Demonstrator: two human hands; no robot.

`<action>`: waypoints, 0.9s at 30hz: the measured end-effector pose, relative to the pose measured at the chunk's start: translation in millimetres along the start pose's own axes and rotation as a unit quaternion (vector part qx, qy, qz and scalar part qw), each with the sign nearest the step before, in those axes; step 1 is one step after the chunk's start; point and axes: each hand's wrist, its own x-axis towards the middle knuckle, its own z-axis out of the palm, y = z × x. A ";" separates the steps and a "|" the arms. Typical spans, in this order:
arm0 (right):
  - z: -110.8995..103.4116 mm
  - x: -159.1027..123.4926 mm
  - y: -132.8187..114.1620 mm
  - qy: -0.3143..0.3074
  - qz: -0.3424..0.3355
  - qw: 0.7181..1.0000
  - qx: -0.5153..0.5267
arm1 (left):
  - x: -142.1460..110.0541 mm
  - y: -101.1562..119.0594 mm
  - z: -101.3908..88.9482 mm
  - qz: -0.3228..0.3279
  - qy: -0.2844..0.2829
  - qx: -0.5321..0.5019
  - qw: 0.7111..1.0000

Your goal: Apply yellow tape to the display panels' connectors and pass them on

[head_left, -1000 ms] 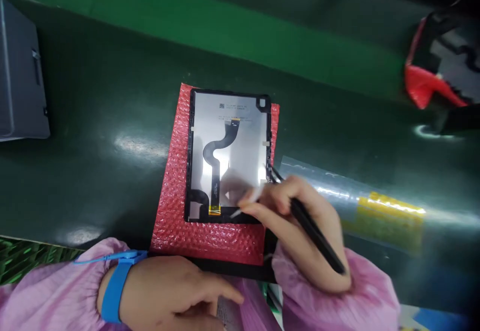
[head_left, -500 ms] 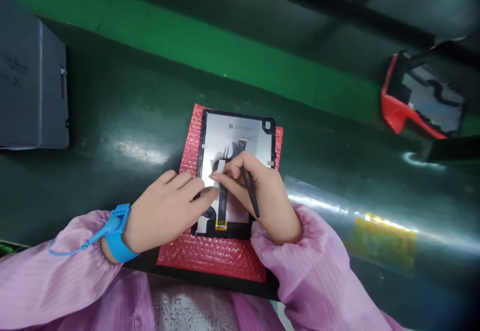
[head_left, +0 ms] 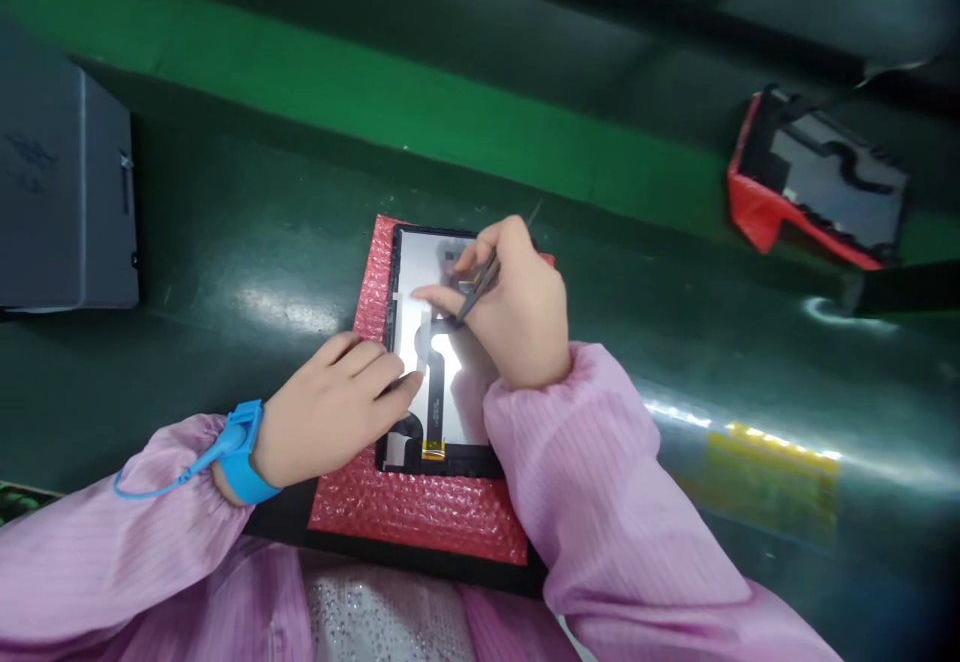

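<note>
A tablet-sized display panel [head_left: 476, 422] lies back side up, with a dark flex cable [head_left: 436, 392] running down to a yellow connector end. A pale strip [head_left: 424, 337] lies beside the cable's upper part. My left hand [head_left: 337, 407] rests at the panel's left edge, thumb apart from the fingers and its tip by the strip's lower end. Over the upper right of the panel, my right hand [head_left: 517, 302] is closed around dark tweezers [head_left: 480, 287], whose thin tips point up and away. This hand hides part of the panel.
Red bubble wrap [head_left: 420, 522] lies under the panel on the dark green table [head_left: 247, 212]. A grey box [head_left: 67, 182] stands at the left. Another panel [head_left: 840, 182] on red wrap is at the far right. A yellow sheet [head_left: 780, 482] lies to the right.
My right hand has moved up the panel, away from the pale strip, and the tweezers have turned with it. My left hand stays by the strip. The view has shifted slightly.
</note>
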 end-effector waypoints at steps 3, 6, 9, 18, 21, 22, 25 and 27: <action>-18.2 11.2 1.2 0.089 0.034 0.993 -0.063 | -0.2 5.6 1.9 0.067 0.035 -0.052 0.996; -50.7 2.6 11.2 0.157 0.076 0.983 -0.064 | 2.7 15.1 9.6 0.175 0.029 -0.115 0.978; -82.6 -19.8 34.3 0.173 0.124 0.968 -0.130 | 13.1 19.0 20.8 0.169 -0.004 -0.123 0.978; -162.8 -8.2 136.7 0.165 0.128 0.917 -0.339 | 133.1 -75.1 32.4 -0.059 0.042 -0.063 0.995; -179.8 25.6 163.6 0.147 0.120 0.912 -0.365 | 184.2 -131.5 26.4 -0.212 0.130 -0.128 0.960; -183.4 36.8 171.4 0.144 0.123 0.912 -0.364 | 195.6 -143.7 23.4 -0.252 0.173 -0.159 0.939; -189.5 65.8 191.5 0.147 0.138 0.921 -0.332 | 208.4 -141.8 18.2 -0.265 0.237 -0.184 0.917; -191.8 81.1 200.0 0.152 0.146 0.931 -0.297 | 203.8 -108.2 23.0 -0.201 0.234 -0.228 0.924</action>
